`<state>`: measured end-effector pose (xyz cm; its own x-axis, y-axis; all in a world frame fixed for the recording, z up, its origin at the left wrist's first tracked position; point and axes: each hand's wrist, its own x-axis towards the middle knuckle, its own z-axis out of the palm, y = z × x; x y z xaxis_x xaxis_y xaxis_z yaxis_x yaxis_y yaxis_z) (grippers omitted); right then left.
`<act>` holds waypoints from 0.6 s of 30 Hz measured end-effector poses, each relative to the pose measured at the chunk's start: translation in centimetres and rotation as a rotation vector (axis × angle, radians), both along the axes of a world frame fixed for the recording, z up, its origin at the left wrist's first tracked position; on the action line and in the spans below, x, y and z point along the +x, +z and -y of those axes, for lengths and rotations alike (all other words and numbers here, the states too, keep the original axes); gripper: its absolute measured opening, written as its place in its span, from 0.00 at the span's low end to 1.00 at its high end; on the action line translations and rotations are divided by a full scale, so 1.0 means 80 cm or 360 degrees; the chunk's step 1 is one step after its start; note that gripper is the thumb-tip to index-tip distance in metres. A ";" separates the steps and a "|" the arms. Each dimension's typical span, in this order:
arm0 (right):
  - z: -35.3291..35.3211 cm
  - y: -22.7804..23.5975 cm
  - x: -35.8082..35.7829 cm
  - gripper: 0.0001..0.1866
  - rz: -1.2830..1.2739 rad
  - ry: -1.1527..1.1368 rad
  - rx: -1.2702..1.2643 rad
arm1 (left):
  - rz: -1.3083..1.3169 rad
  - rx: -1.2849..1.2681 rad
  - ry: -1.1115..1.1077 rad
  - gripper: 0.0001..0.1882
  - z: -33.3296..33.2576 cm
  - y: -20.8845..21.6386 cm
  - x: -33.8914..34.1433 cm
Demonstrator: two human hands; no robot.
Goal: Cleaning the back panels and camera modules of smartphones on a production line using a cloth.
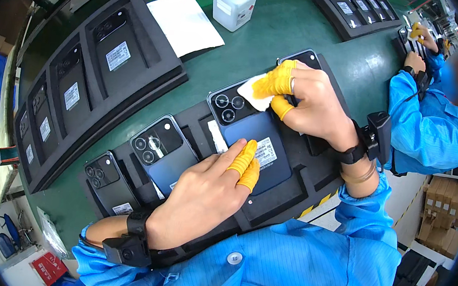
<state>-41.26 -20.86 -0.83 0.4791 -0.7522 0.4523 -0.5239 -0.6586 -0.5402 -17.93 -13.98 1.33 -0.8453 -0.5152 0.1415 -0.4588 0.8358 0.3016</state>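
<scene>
A dark blue smartphone lies back up in a black foam tray in front of me, its camera block at the far end. My left hand rests on it, fingers stretched and two of them in yellow finger cots, beside a white label. My right hand, also with yellow finger cots, pinches a white wipe against the phone beside its lenses. A grey smartphone and a darker smartphone sit to the left. Another smartphone is partly hidden behind my right hand.
A second black foam tray with several labelled phones stands at the left. Behind are a white paper sheet and a translucent bottle with its metal lid raised. Another phone tray lies far right, near a co-worker's blue sleeve.
</scene>
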 end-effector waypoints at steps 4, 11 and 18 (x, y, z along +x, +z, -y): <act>-0.008 0.011 -0.006 0.11 -0.0013 0.0081 0.0199 | 0.0009 0.0032 0.0003 0.19 0.000 0.001 0.001; 0.001 0.009 -0.003 0.12 0.0264 -0.0055 -0.0078 | 0.0004 0.0011 0.0003 0.19 -0.001 0.002 0.001; 0.006 -0.020 0.022 0.10 0.0068 0.0152 -0.0332 | 0.0012 -0.0002 0.0000 0.20 0.000 0.001 0.001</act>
